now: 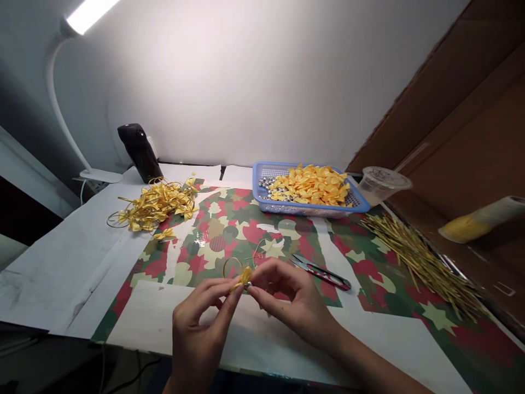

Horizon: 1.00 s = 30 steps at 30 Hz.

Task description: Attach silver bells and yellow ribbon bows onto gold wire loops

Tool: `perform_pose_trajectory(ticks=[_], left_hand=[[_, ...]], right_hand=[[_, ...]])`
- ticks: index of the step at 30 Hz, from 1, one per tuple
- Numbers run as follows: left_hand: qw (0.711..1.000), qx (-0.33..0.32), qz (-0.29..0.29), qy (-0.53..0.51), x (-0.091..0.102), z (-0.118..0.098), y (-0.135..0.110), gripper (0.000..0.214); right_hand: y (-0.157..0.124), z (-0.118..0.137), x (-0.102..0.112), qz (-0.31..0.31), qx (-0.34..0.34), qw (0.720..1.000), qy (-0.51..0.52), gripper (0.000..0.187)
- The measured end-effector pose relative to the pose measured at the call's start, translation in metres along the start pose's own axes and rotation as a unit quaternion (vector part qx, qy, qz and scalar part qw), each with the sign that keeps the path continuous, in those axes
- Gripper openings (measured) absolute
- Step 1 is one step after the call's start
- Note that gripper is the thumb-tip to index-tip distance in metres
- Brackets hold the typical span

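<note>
My left hand (204, 317) pinches a yellow ribbon bow (245, 275) between thumb and index finger, just above the table's front part. A small silver ball (247, 285) sits against the bow, at the fingertips of my right hand (293, 301), which are closed around it. From the bow rises a loop of gold cord (232, 261); a thin cord trails on the patterned sheet behind. Thread snips (322, 272) with a red handle lie just beyond my right hand. My fingers partly hide how the ball and bow join.
A blue basket (305, 209) at the back holds yellow bows and silver balls. Corded bows (159, 205) are heaped at left, near a black device (140, 153) and a lamp (57, 93). Gold cords (418, 260), a plastic cup (381, 183) and a cardboard wall (463, 109) are at right.
</note>
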<state>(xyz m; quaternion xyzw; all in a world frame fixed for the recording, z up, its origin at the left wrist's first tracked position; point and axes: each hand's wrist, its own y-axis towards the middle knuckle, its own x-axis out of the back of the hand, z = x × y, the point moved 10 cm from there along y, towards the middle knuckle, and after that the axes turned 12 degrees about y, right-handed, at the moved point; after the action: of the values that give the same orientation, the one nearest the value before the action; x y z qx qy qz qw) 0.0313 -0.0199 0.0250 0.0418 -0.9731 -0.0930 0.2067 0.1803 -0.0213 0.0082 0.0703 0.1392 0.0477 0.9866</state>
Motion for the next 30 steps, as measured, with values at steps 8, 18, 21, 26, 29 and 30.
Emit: perform_pose_trajectory(ticks=[8, 18, 21, 26, 29, 30], left_hand=[[0.997, 0.017, 0.065, -0.032, -0.011, 0.006, -0.003, 0.008], [0.986, 0.085, 0.108, -0.091, -0.023, 0.017, -0.005, 0.015], [0.978, 0.126, 0.114, -0.121, -0.027, 0.027, -0.007, 0.023], [0.966, 0.162, 0.128, -0.154, -0.034, 0.037, -0.009, 0.023], [0.965, 0.16, 0.136, -0.157, -0.035, 0.034, -0.008, 0.024], [0.965, 0.161, 0.133, -0.158, -0.034, 0.033, -0.008, 0.024]], right_hand=[[0.005, -0.021, -0.011, 0.057, -0.105, 0.972, 0.203, 0.021], [0.004, -0.023, -0.01, 0.047, -0.119, 0.97, 0.207, 0.025], [0.005, -0.023, -0.009, 0.043, -0.12, 0.971, 0.204, 0.027], [0.007, -0.023, -0.012, 0.047, -0.133, 0.963, 0.229, 0.026], [0.007, -0.025, -0.012, 0.048, -0.151, 0.96, 0.23, 0.027], [0.006, -0.026, -0.011, 0.047, -0.153, 0.96, 0.228, 0.027]])
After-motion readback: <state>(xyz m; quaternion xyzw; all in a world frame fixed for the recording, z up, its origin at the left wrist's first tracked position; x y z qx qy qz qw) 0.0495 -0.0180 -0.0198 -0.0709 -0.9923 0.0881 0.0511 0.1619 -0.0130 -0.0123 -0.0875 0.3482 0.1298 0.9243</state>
